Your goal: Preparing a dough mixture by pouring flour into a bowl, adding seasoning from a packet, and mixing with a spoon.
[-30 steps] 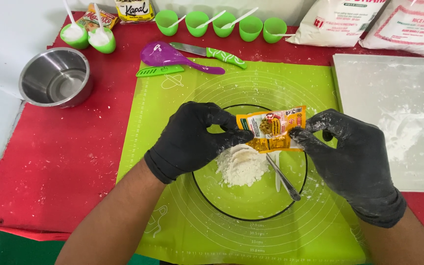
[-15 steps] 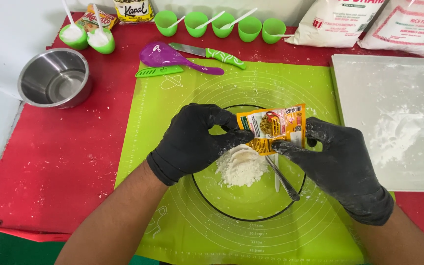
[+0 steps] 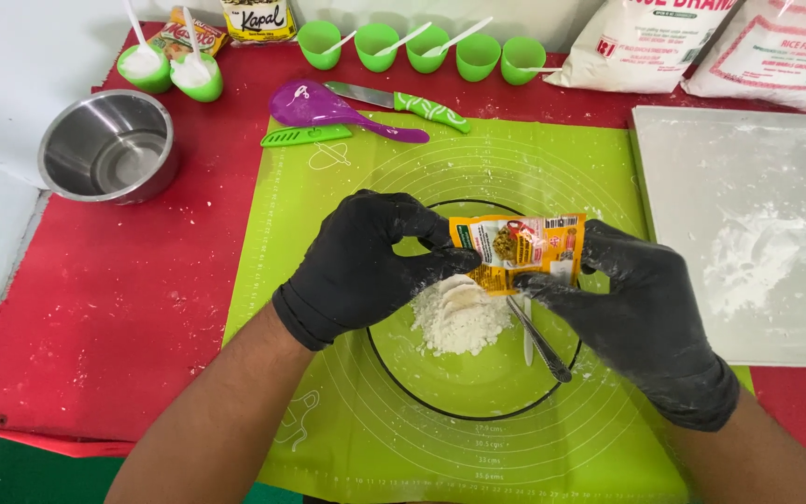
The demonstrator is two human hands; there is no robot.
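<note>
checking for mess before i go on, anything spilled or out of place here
White flour specks are scattered over the red table cover, off the green mat. Otherwise tidy: both gloved hands hold the yellow sachet over the flour pile.

Steel pot (image 3: 109,147) left; purple spoon (image 3: 314,105), green cups (image 3: 426,49), flour bags (image 3: 701,42) behind.

Left hand (image 3: 366,266), right hand (image 3: 641,308) pinching orange sachet (image 3: 518,250), above flour pile (image 3: 459,317)

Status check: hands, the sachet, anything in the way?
Left hand and right hand both pinch the orange sachet. Sachet held above the flour pile. Metal spoon lies beneath.
</note>
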